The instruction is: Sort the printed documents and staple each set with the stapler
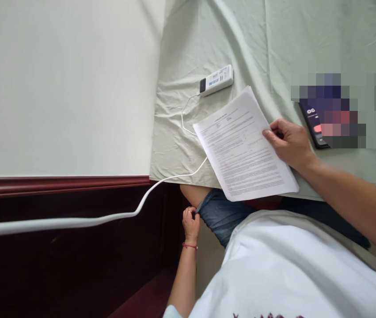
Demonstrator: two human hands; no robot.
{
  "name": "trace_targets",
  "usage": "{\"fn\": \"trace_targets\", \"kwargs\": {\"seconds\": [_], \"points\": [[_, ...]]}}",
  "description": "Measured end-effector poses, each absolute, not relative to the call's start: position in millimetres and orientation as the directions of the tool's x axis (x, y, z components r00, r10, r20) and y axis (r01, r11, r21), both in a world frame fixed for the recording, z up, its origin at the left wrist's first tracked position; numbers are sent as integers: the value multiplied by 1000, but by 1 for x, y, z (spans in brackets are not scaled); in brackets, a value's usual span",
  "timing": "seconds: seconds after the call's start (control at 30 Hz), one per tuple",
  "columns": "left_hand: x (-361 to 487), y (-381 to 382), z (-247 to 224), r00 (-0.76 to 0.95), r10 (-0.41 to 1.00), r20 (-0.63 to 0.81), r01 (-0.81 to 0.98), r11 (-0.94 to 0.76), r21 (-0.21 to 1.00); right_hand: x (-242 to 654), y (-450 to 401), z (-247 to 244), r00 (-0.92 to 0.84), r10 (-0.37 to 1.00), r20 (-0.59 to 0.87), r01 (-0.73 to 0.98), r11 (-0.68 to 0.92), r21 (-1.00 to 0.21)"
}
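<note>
My right hand (289,143) pinches the right edge of a stack of printed papers (244,154), thumb on top and fingers curled beneath. The papers are tilted over the near edge of the cloth-covered table, with their lower part above my lap. Down beside my thigh, my left hand (191,223) is closed at the hem of the denim shorts (225,214) and seems to grip the fabric. A red string bracelet (189,246) circles the left wrist.
A white power bank (217,80) lies on the green cloth (181,57), with a white cable (115,216) passing under the papers and off to the left. At right is a partly blurred phone (313,123). A white wall or panel (62,88) fills the upper left.
</note>
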State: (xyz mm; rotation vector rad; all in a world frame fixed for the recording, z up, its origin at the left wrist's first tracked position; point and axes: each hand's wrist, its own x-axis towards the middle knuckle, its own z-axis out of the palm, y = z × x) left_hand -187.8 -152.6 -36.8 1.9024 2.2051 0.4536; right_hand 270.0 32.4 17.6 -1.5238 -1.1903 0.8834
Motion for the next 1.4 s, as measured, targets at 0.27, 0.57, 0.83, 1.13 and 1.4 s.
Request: {"fn": "trace_targets", "kwargs": {"seconds": [0.27, 0.57, 0.83, 1.13, 1.4], "points": [[-162, -188, -16, -82, 993, -85, 946, 105, 306, 270, 32, 16, 246, 969, 20, 296, -55, -954], [-113, -142, -21, -49, 999, -16, 976, 51, 214, 270, 33, 15, 233, 972, 35, 291, -36, -956], [-92, -102, -44, -121, 938, -324, 938, 215, 272, 271, 32, 16, 227, 973, 31, 289, -37, -957], [-23, -136, -39, 122, 883, -453, 798, 185, 574, 271, 32, 21, 203, 979, 8, 247, -44, -968], [-45, -107, 16, -167, 921, -351, 217, 382, 898, 268, 30, 29, 26, 988, -150, -92, -147, -985]]}}
